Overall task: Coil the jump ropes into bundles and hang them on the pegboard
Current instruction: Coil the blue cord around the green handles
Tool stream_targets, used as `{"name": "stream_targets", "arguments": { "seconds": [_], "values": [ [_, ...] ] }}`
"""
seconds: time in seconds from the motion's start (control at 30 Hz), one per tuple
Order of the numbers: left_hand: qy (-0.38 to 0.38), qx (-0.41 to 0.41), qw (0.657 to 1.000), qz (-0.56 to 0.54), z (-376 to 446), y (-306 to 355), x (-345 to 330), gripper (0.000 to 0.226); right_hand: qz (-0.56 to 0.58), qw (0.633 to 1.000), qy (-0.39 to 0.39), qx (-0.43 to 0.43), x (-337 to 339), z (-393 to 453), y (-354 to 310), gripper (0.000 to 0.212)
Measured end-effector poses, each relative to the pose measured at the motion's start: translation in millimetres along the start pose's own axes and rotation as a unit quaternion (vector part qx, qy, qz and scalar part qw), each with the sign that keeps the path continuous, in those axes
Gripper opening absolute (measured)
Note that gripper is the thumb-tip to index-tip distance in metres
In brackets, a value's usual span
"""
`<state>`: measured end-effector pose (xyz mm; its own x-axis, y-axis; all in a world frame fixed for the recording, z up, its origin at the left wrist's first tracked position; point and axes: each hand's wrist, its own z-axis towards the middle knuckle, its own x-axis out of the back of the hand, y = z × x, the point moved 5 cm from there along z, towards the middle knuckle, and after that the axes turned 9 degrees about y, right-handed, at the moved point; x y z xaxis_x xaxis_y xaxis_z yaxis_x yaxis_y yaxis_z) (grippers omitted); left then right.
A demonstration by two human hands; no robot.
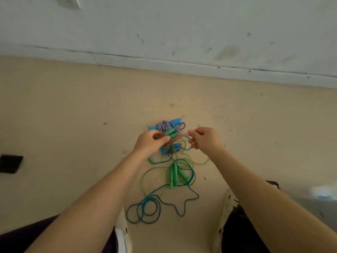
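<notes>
Several jump ropes lie tangled on the beige floor. My left hand [150, 142] grips a pair of green handles [171, 133]. A red rubber band [179, 137] stretches from them to my right hand [204, 139], which pinches its other end. Behind my hands sits a coiled blue-and-white braided rope with blue handles [168, 125]. A second pair of green handles [175, 175] lies on the floor below my hands with loose light-green cord around it. A dark blue-green cord [145, 209] loops nearer to me. The pegboard is out of view.
A white wall and baseboard [164, 64] run across the far side. A black object [10, 163] lies at the left edge. My legs and white shoes [124, 236] frame the ropes at the bottom. A blurred dark-and-white object [321, 193] lies at the right.
</notes>
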<state>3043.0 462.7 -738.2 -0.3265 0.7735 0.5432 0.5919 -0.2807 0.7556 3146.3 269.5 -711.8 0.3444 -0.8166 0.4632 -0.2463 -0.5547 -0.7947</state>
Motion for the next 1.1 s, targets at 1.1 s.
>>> {"name": "stream_targets", "arguments": {
  "seconds": [1.1],
  "values": [
    [-0.135, 0.202, 0.932, -0.269, 23.2, -104.9, -88.8, 0.007, -0.099, 0.988, -0.120, -0.013, -76.1, 30.2, 121.5, 0.018]
  ]
}}
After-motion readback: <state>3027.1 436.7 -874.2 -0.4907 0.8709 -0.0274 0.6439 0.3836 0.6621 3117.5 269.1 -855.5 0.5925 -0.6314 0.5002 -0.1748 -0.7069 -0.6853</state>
